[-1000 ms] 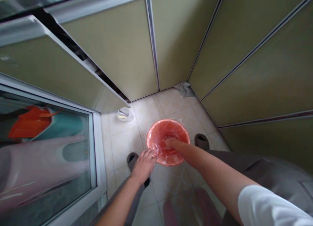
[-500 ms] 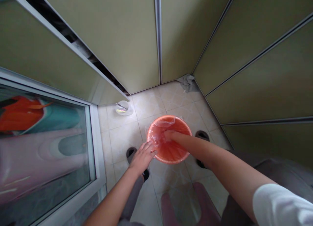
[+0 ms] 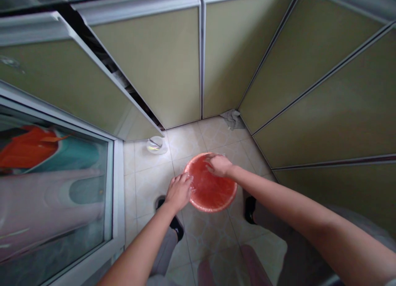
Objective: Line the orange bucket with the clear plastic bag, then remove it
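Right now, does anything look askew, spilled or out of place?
A gray cloth lies crumpled on the corner floor, as if dropped; the cabinet door at picture left stands ajar, showing a dark gap. The orange bin looks upright, no spill visible.

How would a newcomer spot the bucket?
Find the yellowish panels, then the tiled floor below. The left hand is at the left edge of a round bucket, the right hand over its far side. Its orange-red colour sets it apart from the grey cloth and whitish object nearby.
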The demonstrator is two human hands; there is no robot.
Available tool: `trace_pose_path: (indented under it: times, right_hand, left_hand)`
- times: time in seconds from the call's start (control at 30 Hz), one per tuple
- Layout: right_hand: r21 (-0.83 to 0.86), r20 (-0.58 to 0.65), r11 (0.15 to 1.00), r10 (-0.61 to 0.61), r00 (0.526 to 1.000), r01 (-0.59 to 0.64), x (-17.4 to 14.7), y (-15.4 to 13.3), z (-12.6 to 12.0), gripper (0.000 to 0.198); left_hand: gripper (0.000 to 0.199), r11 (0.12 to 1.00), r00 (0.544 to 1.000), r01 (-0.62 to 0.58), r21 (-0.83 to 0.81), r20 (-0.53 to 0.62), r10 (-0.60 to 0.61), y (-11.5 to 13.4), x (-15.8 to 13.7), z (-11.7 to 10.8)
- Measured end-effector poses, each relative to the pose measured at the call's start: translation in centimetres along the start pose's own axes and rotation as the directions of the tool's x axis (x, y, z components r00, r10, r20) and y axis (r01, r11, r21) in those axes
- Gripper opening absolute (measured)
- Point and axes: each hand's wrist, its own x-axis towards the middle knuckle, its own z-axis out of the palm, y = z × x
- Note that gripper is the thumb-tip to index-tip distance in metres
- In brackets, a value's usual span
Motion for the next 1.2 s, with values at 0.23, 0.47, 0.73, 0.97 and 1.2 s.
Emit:
trace_pose_path:
  times: [0.23,0.47,0.73,0.97,1.2]
  right_hand:
    - [-0.107,-0.054,0.993,0.054,0.997,-0.059,1.0,3.2,-1.9,0.044]
    - [0.088,-0.007,0.984,0.153,0.988,-0.152,2.4,5.0,-1.6,0.017]
    - [0.153,-0.085,0.985,0.093,0.992,-0.079,2.8,5.5,-1.4,0.012]
    - [0.203,0.101,0.951,0.218,0.971,-0.235,6.8,5.9,-0.9,0.012]
    - [0.029,-0.232,0.983,0.185,0.955,-0.183,4.2,4.0,-0.9,0.031]
  left_hand:
    - [0.036,0.948,0.948,0.311,-0.062,-0.058,-0.314,1.3,5.0,-1.3]
    - [0.023,0.778,0.908,0.343,-0.526,-0.028,-0.419,-1.9,9.7,1.9]
    - [0.026,0.647,0.876,0.321,-0.691,-0.043,-0.481,-3.9,10.4,3.4]
    - [0.027,0.531,0.805,0.463,-0.710,0.086,-0.586,-4.4,11.0,4.2]
    - [0.022,0.901,0.880,0.250,-0.354,-0.305,-0.364,-1.3,9.5,2.1]
